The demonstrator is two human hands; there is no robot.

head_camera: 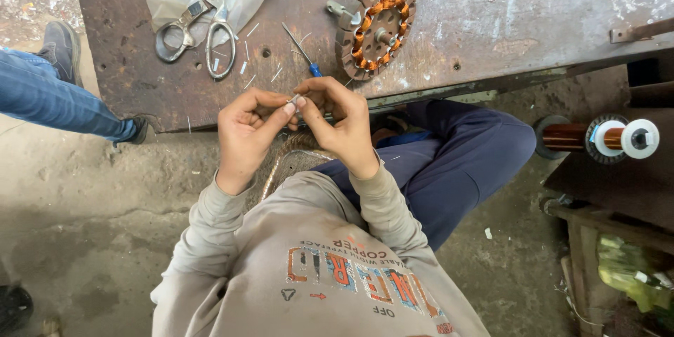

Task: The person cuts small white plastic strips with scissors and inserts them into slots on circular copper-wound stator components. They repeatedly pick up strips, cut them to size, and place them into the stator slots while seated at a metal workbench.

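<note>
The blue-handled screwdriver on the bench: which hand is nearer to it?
Right. The right hand sits just below the blue-handled screwdriver, its knuckles almost under the handle tip. The left hand is lower and further left, pinching a small white piece with the right.

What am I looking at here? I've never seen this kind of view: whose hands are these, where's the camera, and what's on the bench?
One camera, worn on a person's head, looks down. The left hand and right hand pinch a small pale sleeve piece between their fingertips. On the rusty metal bench lie a round stator wound with copper wire, steel scissors, a blue-handled screwdriver and scattered pale slivers. A spool of copper wire sits at the right. Another person's jeans leg shows at left.
</note>
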